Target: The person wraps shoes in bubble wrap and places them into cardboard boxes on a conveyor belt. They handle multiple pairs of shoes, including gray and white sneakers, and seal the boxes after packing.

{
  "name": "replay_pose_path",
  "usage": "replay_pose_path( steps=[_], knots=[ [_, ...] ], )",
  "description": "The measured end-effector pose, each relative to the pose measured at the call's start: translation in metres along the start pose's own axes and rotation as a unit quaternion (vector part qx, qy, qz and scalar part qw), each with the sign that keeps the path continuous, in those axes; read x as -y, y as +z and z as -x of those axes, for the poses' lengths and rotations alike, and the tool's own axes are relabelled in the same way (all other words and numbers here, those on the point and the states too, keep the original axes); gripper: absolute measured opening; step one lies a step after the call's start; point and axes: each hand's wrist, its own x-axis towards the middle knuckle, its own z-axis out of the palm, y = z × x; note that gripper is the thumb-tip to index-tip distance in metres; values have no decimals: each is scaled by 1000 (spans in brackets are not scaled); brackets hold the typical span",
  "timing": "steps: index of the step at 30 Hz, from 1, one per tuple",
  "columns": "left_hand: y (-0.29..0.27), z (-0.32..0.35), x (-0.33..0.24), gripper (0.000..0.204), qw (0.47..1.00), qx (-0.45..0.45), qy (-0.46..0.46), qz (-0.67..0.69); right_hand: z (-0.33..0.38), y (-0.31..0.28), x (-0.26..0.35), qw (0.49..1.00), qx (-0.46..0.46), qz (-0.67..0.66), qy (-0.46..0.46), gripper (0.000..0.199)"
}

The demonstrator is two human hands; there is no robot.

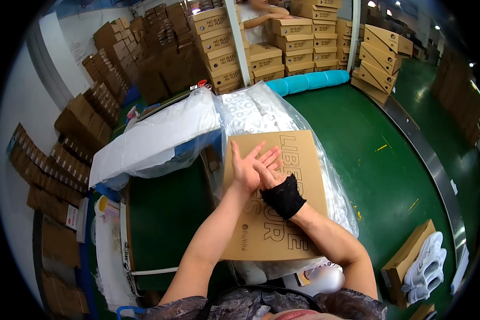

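My left hand (245,169) is turned palm up with its fingers spread, and nothing shows in it. Across its palm lies my right hand (272,180), a finger stretched out against it; its other fingers are partly hidden. A black fingerless wrap (285,198) covers the right hand's back and wrist. Both hands are above a brown cardboard box (316,184) with large dark outlined lettering. The box lies flat on clear plastic wrapping (342,213) around grey-and-white patterned paper (256,109).
White shoes (429,266) rest by an open box (402,261) on the green table (378,186) at right. A turquoise roll (309,82) and stacked shoe boxes (298,42) stand behind, with another person's arm (264,18) there. A white sheet-covered stand (160,128) is at left.
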Motion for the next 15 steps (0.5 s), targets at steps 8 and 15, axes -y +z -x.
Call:
replay_pose_path(
  steps=[8, 15],
  knots=[
    [2, 3, 4, 102, 999, -23, 5, -26, 11, 22, -29, 999, -25, 27, -1, 43],
    [0, 4, 4, 101, 999, -24, 9, -36, 14, 27, -34, 998, 42, -7, 42, 44]
  ],
)
